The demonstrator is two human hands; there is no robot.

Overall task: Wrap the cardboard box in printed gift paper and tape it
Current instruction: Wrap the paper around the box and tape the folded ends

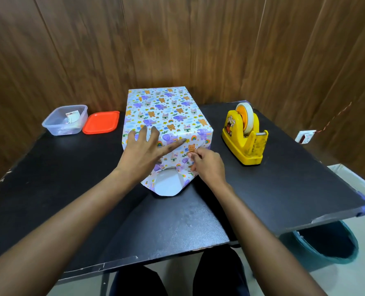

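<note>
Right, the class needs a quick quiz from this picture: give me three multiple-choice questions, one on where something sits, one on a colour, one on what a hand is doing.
1. Where does the tape dispenser stand relative to the wrapped box?
A. to its left
B. to its right
C. on top of it

2. What colour is the lid beside the clear container?
A. red-orange
B. blue
C. green

3. What is the left hand doing?
A. pressing the gift paper with straight, spread fingers
B. gripping the dispenser
C. hanging idle

Answers:
1 B, the yellow dispenser is on the box's right.
2 A, the lid is plainly red-orange.
3 A, its fingers lie spread on the paper at the box's near edge.
</note>
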